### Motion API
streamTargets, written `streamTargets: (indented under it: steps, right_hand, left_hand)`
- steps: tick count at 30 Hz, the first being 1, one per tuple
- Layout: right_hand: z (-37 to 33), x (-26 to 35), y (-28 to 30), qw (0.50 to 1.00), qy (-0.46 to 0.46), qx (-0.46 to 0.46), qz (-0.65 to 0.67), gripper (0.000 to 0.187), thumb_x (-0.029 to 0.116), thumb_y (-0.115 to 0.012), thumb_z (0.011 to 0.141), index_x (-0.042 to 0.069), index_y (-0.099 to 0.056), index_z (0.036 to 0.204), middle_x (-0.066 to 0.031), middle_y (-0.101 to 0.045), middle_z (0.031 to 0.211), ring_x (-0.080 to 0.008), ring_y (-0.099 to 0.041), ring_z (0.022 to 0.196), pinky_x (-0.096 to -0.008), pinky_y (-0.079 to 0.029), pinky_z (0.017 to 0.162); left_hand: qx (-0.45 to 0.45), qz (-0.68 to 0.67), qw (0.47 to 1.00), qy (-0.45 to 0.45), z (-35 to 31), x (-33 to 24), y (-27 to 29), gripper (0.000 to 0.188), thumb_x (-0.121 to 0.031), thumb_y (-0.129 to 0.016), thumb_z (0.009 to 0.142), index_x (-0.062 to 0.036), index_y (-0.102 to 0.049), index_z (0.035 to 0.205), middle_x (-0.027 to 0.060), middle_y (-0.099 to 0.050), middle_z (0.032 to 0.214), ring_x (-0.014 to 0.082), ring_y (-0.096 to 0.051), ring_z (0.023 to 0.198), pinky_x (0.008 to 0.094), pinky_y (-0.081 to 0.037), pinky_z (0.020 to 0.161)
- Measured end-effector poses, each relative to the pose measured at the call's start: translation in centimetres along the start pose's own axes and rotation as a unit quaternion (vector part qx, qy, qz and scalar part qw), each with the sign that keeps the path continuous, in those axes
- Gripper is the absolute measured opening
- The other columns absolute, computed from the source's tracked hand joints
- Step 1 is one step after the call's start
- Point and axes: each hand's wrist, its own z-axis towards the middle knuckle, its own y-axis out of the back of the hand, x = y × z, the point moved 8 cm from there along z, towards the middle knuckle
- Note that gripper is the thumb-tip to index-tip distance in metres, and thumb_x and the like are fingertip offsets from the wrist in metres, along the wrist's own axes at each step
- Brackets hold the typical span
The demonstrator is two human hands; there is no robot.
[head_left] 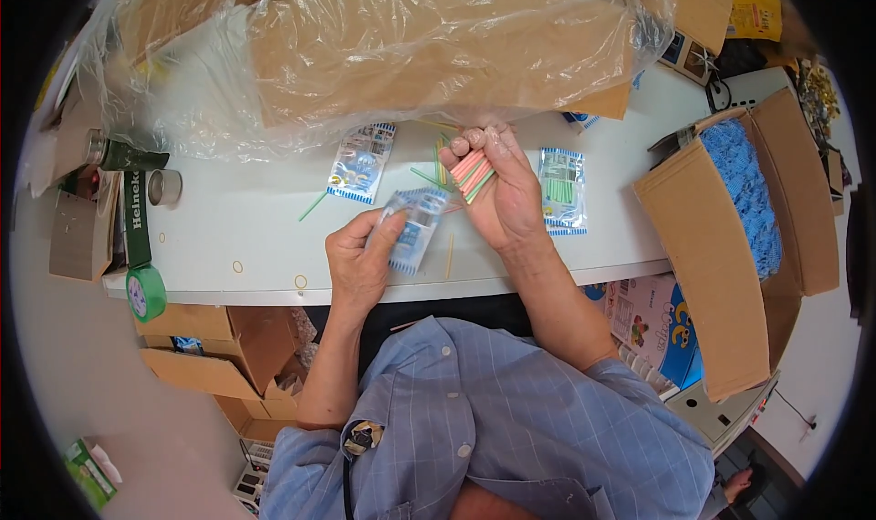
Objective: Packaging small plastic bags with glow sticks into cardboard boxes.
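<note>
Ur L hand [359, 259] is pinching a clear packet [418, 234], R hand [509, 201] half-curled round pink/green sticks [473, 175], both over the surface [228, 237]. Sticks look light, prob bend/snap easy, so grip mid-bundle; packet's prob slippery, hold its edge.

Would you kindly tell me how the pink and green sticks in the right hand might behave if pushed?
The sticks are probably light, being slender. They look straight, so likely fairly stiff. Many separate ends show, so they may slide or roll apart.
</note>
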Motion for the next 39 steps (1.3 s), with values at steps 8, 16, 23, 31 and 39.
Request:
streamTargets:
  steps: [8, 16, 23, 31, 39]
  right_hand:
    - [0.1, 0.2, -0.3, 1.0, 0.006, 0.012, 0.004, 0.006, 0.013, -0.047, 0.103, 0.009, -0.051, 0.106, -0.0037, -0.056, 0.098, -0.0194, -0.057, 0.098, -0.0421, -0.048, 0.101]
    - [0.1, 1.0, -1.6, 0.997, 0.041, 0.052, -0.034, 0.013, 0.015, -0.049, 0.103, 0.009, -0.051, 0.113, -0.0029, -0.056, 0.096, -0.0203, -0.059, 0.097, -0.0466, -0.045, 0.104]
    - [0.0, 0.8, -1.5, 0.995, 0.045, 0.073, -0.054, 0.015, 0.015, -0.048, 0.103, 0.009, -0.051, 0.116, -0.0037, -0.056, 0.095, -0.0241, -0.065, 0.102, -0.05, -0.039, 0.112]
    - [-0.3, 0.4, -1.7, 0.996, 0.039, 0.06, -0.054, 0.015, 0.015, -0.046, 0.104, 0.009, -0.05, 0.117, -0.0033, -0.056, 0.093, -0.0244, -0.065, 0.104, -0.0492, -0.038, 0.113]
    - [-1.1, -0.5, -1.2, 0.996, 0.026, 0.051, -0.074, 0.015, 0.015, -0.046, 0.104, 0.009, -0.051, 0.116, -0.0033, -0.055, 0.092, -0.0245, -0.067, 0.1, -0.0482, -0.039, 0.111]
  left_hand:
    - [0.047, 0.107, 0.992, -0.044, -0.5, -0.6, -0.7, 0.024, -0.018, -0.065, 0.097, 0.0039, -0.072, 0.104, -0.0018, -0.063, 0.073, 0.004, -0.05, 0.068, 0.0216, -0.043, 0.06]
    - [0.149, 0.021, 0.989, 0.004, -0.9, 0.2, -2.4, 0.026, -0.018, -0.063, 0.098, 0.0025, -0.071, 0.112, -0.0024, -0.066, 0.08, 0.003, -0.051, 0.07, 0.0203, -0.045, 0.061]
    - [0.152, -0.016, 0.988, 0.018, -0.9, 0.2, -2.6, 0.029, -0.023, -0.065, 0.098, 0.0044, -0.072, 0.104, -0.0043, -0.06, 0.074, 0.0034, -0.048, 0.067, 0.0207, -0.041, 0.059]
    - [0.173, -0.04, 0.984, 0.023, -0.9, 0.9, -3.1, 0.027, -0.02, -0.064, 0.098, 0.0029, -0.071, 0.11, -0.0007, -0.068, 0.083, 0.0033, -0.054, 0.072, 0.0203, -0.045, 0.062]
    - [0.13, -0.033, 0.99, 0.034, -0.7, 1.0, -2.7, 0.025, -0.018, -0.063, 0.098, 0.0024, -0.071, 0.11, -0.0016, -0.066, 0.081, 0.0026, -0.053, 0.071, 0.0194, -0.045, 0.061]
